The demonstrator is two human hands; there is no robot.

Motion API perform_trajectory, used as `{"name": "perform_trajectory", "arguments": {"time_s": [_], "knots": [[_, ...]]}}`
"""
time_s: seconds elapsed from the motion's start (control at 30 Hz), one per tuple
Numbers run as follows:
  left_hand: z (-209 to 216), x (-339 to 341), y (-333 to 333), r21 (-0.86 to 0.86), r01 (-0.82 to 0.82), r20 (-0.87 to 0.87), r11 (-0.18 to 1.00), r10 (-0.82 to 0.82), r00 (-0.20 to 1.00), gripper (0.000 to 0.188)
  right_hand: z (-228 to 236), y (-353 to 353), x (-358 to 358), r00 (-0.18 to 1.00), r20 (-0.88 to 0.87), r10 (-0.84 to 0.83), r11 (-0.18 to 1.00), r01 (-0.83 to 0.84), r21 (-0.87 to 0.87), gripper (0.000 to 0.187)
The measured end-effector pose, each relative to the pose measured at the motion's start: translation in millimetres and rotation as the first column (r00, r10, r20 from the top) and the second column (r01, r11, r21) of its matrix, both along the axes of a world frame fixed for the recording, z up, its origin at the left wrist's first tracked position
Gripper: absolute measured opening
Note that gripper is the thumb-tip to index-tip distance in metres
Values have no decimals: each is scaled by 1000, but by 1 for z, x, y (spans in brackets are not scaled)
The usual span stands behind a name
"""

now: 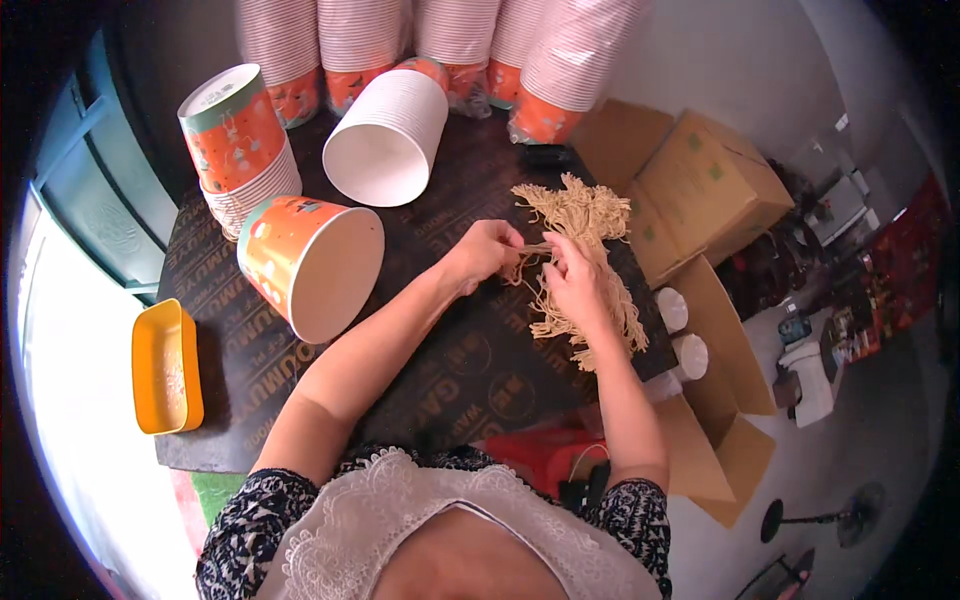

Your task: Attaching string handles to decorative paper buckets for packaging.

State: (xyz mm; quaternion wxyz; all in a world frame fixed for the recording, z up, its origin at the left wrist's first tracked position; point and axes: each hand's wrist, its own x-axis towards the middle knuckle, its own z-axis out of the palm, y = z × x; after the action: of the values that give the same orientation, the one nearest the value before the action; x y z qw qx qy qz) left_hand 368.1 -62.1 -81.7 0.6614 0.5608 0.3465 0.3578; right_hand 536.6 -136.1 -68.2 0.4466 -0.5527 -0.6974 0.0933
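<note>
Thin tan cords (537, 249) stretch between my two hands near the middle of the dark tabletop (440, 350). My left hand (484, 257) is closed, its fingertips pinching one end. The fingers of my right hand (582, 290) pinch the same cords a short way to the right. Under and around the right hand lies a loose heap of tan cords (592, 212), reaching toward the table's right edge. Left of my hands a large orange paper bucket (275, 255) lies on its side, its white mouth turned toward me.
Behind it lies a nested stack of white buckets (405, 125); an upside-down orange stack (232, 145) stands at left. Plastic-wrapped bucket stacks (358, 40) line the back. A yellow tray (139, 370) sits at the left edge. Cardboard boxes (715, 185) stand beyond the right edge.
</note>
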Motion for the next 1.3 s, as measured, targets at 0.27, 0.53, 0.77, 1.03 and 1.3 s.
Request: {"name": "perform_trajectory", "arguments": {"time_s": [0.27, 0.53, 0.77, 1.03, 1.3], "knots": [[60, -30, -37, 0, 565, 167, 825, -557, 814, 18, -9, 16, 16, 996, -81, 35, 965, -55, -256, 15], [99, -63, -40, -77, 712, -551, 698, -625, 553, 38, 4, -2, 32, 973, -224, -49, 942, -29, -335, 32], [43, -37, -13, 261, 509, -858, 820, -44, 511, 25, 6, -21, 29, 996, 82, 31, 950, -4, -311, 11], [-5, -13, -7, 467, 335, -775, 818, 197, 601, 18, -14, -27, 20, 897, 426, 120, 968, -10, -251, 11], [12, 0, -19, 0, 119, -527, 993, -101, 844, 25, -15, -30, 2, 992, 36, 120, 965, -108, -241, 7]]}}
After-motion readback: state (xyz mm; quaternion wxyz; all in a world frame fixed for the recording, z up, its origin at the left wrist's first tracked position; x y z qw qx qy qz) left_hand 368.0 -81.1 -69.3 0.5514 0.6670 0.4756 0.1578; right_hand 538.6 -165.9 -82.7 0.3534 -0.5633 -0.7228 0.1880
